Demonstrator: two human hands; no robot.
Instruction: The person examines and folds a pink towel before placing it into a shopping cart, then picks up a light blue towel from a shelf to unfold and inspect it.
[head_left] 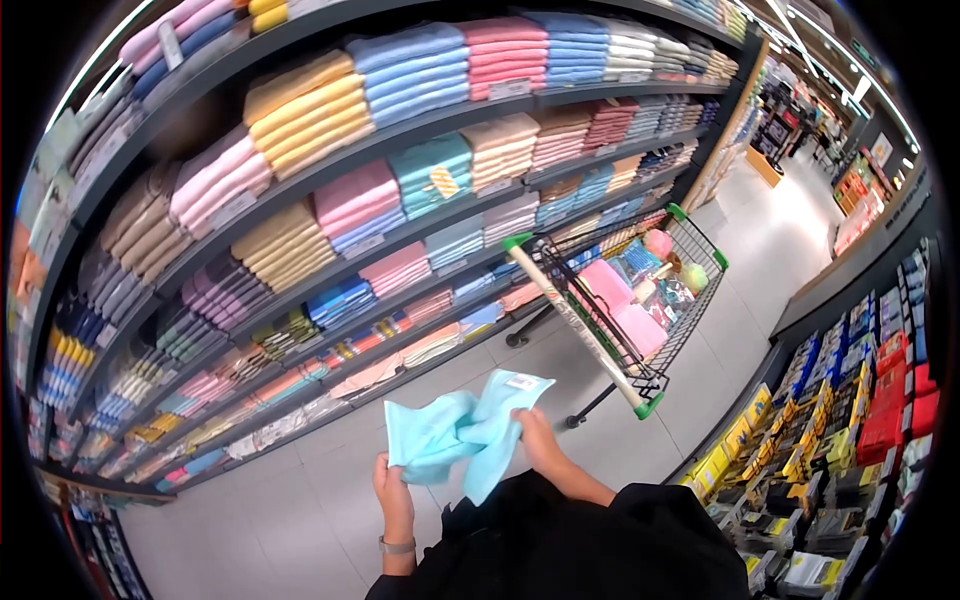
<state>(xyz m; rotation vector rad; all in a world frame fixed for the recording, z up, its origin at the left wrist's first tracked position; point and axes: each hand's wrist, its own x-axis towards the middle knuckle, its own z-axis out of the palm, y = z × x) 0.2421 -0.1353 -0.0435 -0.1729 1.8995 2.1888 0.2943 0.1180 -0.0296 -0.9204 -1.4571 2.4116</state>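
A light turquoise cloth (450, 425), crumpled in the middle with a white label near its upper right corner, hangs above the floor. My left hand (391, 480) grips its lower left edge between thumb and fingers. On the right side of the cloth, below the label, my right hand (535, 435) pinches the fabric. A shopping cart (600, 355) stands ahead to the right, apart from my hands, holding pink items (640, 328) and several packaged goods.
Shelves (420, 115) of folded towels in many colours curve from the left to the upper middle. Packaged goods (720, 450) line a rack at the right. Tiled floor (280, 520) lies below, and an aisle runs toward the upper right.
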